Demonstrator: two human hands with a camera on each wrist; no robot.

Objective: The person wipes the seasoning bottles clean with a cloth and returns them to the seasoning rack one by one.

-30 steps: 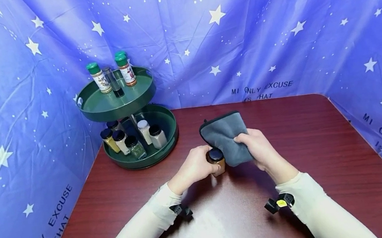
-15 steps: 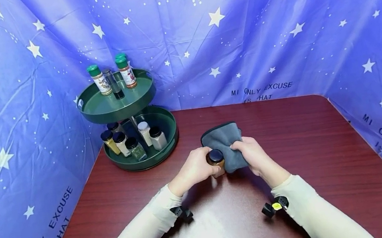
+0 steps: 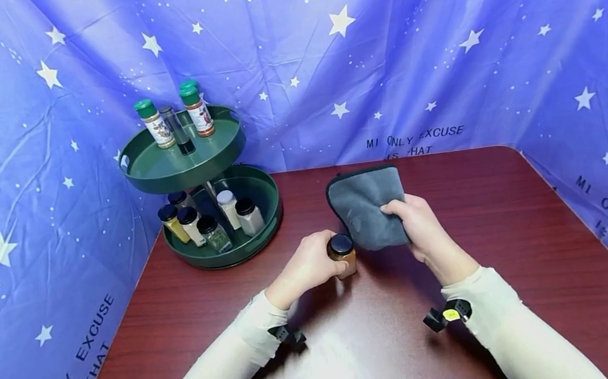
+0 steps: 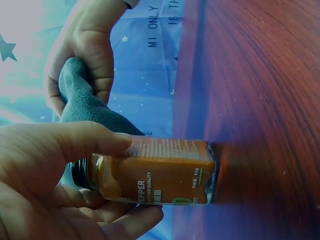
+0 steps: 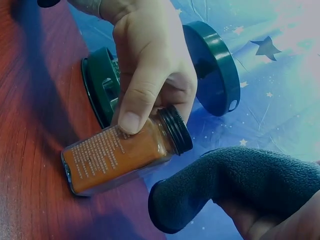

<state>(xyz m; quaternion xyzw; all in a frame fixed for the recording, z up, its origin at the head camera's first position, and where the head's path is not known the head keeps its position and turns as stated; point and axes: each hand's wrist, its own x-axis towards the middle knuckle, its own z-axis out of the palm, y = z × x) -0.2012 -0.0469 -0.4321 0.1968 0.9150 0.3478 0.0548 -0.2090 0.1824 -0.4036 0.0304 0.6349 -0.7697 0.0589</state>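
Observation:
My left hand (image 3: 313, 260) grips a small clear spice jar (image 3: 347, 265) by its side, thumb towards me. The jar has a black ribbed lid (image 5: 175, 130), orange-brown powder inside, and a printed label reading "EPPER" in the left wrist view. Whether its base touches the table cannot be told. In my right hand (image 3: 423, 228) a grey cloth (image 3: 370, 206) with a dark edge is pinched between thumb and fingers. The cloth hangs just beyond and right of the jar; in the right wrist view a narrow gap separates them. Some left fingers are hidden behind the jar.
A green two-tier round rack (image 3: 186, 170) stands at the table's back left. Green-capped shakers (image 3: 200, 113) stand on its upper tier; several jars (image 3: 215, 236) fill part of the lower. A starry blue curtain (image 3: 286, 57) surrounds the dark red table (image 3: 491, 209).
The cloth and my right hand first came down and left against the jar, then swung back up and right. My left hand and the spice jar have stayed nearly still.

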